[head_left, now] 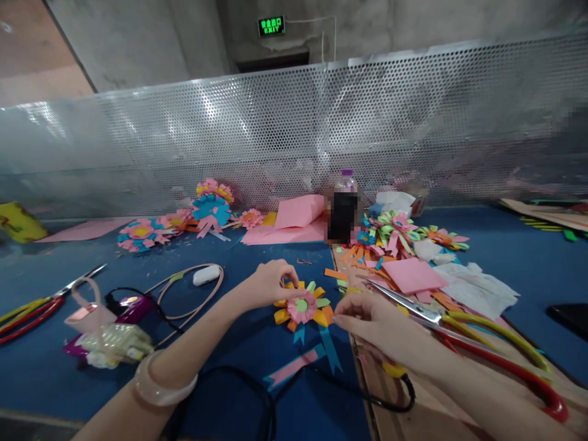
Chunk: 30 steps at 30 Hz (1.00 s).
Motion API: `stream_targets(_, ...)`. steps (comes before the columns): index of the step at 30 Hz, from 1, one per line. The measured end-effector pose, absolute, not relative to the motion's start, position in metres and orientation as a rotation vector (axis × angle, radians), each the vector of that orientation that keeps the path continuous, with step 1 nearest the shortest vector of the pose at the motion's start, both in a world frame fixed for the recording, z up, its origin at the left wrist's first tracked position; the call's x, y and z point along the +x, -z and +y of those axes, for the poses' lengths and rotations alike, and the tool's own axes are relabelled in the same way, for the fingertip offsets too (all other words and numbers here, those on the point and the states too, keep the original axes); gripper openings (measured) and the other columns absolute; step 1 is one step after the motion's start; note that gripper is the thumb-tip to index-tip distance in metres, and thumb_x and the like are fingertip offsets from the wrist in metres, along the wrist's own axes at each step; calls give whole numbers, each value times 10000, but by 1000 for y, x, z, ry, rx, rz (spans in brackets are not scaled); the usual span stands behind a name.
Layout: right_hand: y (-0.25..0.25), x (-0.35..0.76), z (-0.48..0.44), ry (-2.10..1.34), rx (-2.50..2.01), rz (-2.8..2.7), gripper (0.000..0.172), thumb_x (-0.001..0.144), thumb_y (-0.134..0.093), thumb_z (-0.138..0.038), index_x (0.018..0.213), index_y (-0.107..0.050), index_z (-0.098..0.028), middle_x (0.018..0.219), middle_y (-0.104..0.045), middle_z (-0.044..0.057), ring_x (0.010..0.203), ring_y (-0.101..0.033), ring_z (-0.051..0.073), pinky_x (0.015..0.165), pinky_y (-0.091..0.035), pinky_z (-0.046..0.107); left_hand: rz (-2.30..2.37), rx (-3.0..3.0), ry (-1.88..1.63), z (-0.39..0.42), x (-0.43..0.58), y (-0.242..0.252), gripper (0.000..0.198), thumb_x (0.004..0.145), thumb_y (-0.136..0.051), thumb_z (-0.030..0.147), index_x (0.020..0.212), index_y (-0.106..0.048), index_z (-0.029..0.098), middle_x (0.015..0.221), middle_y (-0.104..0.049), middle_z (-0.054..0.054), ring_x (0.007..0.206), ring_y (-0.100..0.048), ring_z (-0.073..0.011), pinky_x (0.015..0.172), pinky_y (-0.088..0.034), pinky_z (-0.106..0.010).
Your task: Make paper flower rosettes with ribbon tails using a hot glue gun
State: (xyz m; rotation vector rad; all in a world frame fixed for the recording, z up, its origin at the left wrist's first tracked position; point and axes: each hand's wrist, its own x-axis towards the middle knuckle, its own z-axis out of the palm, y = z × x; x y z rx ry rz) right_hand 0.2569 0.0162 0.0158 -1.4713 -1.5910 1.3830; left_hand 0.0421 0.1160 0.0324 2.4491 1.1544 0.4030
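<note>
Between my two hands is a layered paper flower [302, 305], with a pink fringed middle, a pale green centre and orange, yellow and green loop petals. The fingers of my left hand [274, 283] pinch its upper left edge. At its right side, the thumb and forefinger of my right hand [367, 318] close on an orange petal; the other fingers are curled and partly hidden. Blue ribbon tails [329, 348] hang from the flower. Just below lies a pink and blue paper strip [294, 366]. A yellow part [394, 370] with a black cable shows under my right wrist, mostly hidden.
Large scissors [432, 315] lie beside my right hand; another pair [55, 300] is far left. Paper scraps [367, 260], pink sheets [298, 220] and finished flowers [211, 211] line the back, before a perforated metal screen [257, 128]. A black cable [248, 375] crosses the front.
</note>
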Motion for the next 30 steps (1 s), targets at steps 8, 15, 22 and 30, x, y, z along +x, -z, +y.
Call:
stream_targets(8,-10,257,19,-1640,-1491,-1575,200,816,-531,-386,875,-565,-198,365,-394,-118,220,-248,31,236,-200,118,1233,2418,-458,117,48,-20,240,694,-657,395,687,-672,155,815,-595,-57,722,-556,-182,671,-398,-274)
stream_targets(15,-11,251,16,-1728,-1465,-1598,125,819,-476,-296,833,-550,-197,381,-455,-93,201,-359,66,222,-202,136,1124,2447,-502,120,47,-20,135,731,-632,287,705,-666,159,808,-605,-56,761,-560,-190,691,-400,-273)
stream_targets(22,-11,238,20,-1779,-1581,-1512,81,818,-479,-245,835,-540,-195,412,-468,-84,227,-379,70,231,-217,142,654,2596,-341,97,48,-46,93,792,-616,283,791,-681,216,829,-626,-39,785,-582,-172,751,-399,-245)
stream_targets(30,-7,233,21,-1624,-1692,-1501,124,813,-534,-292,806,-582,-177,388,-425,-92,231,-324,54,225,-217,150,434,2962,-370,87,47,-30,93,748,-584,156,824,-623,191,780,-633,-77,787,-574,-236,730,-412,-314)
